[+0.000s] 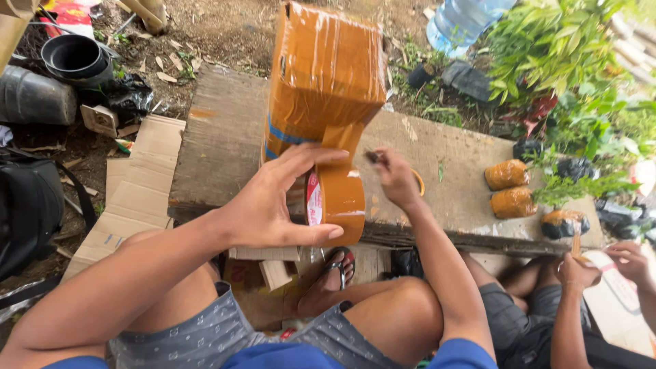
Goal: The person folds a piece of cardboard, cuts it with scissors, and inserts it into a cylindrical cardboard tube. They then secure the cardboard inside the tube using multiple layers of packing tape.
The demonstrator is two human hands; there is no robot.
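Head view looks down past my knees to a weathered wooden board (225,143) laid on the dirt. My left hand (273,205) is spread wide around a roll of brown packing tape (339,201), thumb under its lower edge and fingers over the top, holding it upright at the near edge of the board. A strip of tape runs from the roll up to a box (326,75) already wrapped all over in brown tape, which stands tilted on the board just behind the roll. My right hand (395,178) is closed narrow around a small dark tool (372,156) just right of the roll; what kind of tool it is I cannot tell. Farther right on the board lie two small bundles wrapped in brown tape (509,188), side by side. At the lower right another person's hands (605,263) hold a thin stick. Flattened cardboard (140,184) lies left of the board.
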